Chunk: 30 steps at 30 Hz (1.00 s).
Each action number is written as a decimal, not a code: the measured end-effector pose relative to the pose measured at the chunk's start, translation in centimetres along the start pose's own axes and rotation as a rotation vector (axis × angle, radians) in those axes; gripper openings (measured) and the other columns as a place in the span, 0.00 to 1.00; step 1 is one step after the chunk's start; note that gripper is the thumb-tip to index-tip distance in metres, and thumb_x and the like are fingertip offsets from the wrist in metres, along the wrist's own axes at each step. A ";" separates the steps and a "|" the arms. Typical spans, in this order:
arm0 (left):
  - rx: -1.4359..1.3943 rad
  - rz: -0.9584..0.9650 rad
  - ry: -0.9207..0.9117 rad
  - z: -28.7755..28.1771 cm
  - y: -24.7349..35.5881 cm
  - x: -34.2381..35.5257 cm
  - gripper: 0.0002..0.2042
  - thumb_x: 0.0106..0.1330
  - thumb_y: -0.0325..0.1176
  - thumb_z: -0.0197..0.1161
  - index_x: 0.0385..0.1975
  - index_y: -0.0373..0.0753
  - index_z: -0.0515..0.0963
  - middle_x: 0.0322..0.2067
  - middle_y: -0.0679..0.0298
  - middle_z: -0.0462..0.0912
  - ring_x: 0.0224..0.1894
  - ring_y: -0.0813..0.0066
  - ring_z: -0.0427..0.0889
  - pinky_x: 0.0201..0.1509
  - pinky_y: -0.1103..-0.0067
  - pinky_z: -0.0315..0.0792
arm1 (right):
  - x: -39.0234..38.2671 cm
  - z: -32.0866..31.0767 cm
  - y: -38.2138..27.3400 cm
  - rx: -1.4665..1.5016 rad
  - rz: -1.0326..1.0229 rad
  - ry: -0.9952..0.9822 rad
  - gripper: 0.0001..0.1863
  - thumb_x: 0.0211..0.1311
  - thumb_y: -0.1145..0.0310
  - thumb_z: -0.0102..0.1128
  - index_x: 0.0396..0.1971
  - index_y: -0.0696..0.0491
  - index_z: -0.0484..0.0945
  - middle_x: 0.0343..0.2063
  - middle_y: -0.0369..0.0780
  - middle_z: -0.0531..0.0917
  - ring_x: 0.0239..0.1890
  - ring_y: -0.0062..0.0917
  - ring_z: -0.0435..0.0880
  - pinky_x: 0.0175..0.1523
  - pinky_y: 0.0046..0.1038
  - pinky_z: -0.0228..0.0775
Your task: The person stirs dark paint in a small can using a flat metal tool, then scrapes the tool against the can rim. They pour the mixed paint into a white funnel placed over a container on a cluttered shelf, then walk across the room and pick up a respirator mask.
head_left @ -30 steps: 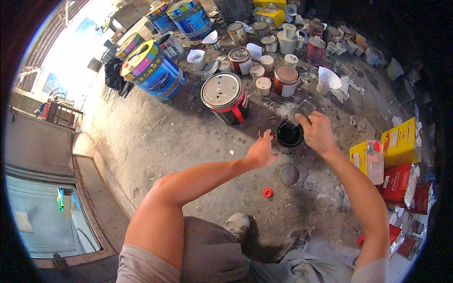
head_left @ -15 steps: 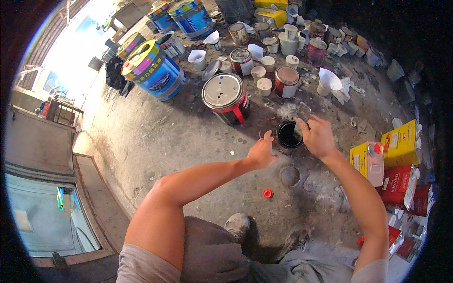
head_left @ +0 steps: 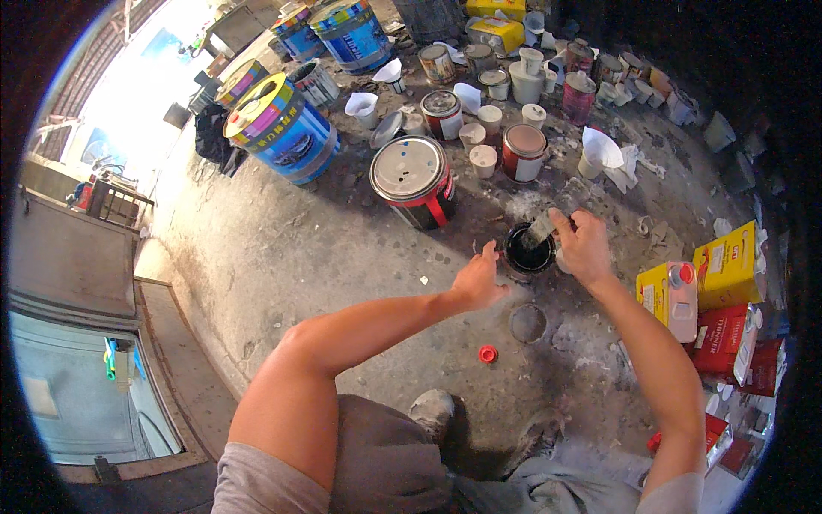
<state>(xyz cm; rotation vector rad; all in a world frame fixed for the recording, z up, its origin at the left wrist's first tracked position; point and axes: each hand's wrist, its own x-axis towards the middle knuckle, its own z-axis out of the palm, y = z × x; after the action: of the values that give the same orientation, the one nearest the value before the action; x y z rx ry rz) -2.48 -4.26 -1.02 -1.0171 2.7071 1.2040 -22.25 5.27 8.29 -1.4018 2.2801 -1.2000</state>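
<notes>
An open round can (head_left: 529, 248) of dark, nearly black paint stands on the floor before me. My left hand (head_left: 479, 281) curves round the can's left side, thumb near me and fingers at the far side; part of its contact with the can is hidden. At the right rim, my right hand (head_left: 582, 244) pinches the upper end of a flat grey stirring stick (head_left: 539, 230). The stick slants down to the left, its lower end inside the can. On the floor nearer to me are a round grey lid or disc mark (head_left: 527, 323) and a small red cap (head_left: 488, 354).
A large lidded can (head_left: 409, 171) stands beyond my left hand. Blue pails (head_left: 291, 141) are further left. Small tins, paper strainers (head_left: 599, 150) and cups crowd the back. Yellow (head_left: 728, 261) and red (head_left: 723, 338) rectangular cans stand at my right.
My right hand has tipped the stick, so it now slants across the can's far rim toward the left. My left hand stays beside the can. The view has shifted slightly.
</notes>
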 end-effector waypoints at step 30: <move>-0.028 -0.047 -0.020 -0.2 0.2 0.1 0.52 0.51 0.41 0.75 0.68 0.26 0.46 0.62 0.42 0.71 0.64 0.45 0.70 0.67 0.65 0.65 | -0.4 0.7 -0.9 -0.083 -0.292 0.058 0.22 0.63 0.67 0.64 0.14 0.64 0.70 0.20 0.51 0.73 0.21 0.48 0.73 0.28 0.43 0.63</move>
<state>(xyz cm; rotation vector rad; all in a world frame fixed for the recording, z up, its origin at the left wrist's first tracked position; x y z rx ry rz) -2.65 -4.37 -0.81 -1.0600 2.6428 1.2407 -21.02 5.02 8.38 -1.8030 2.2432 -1.2524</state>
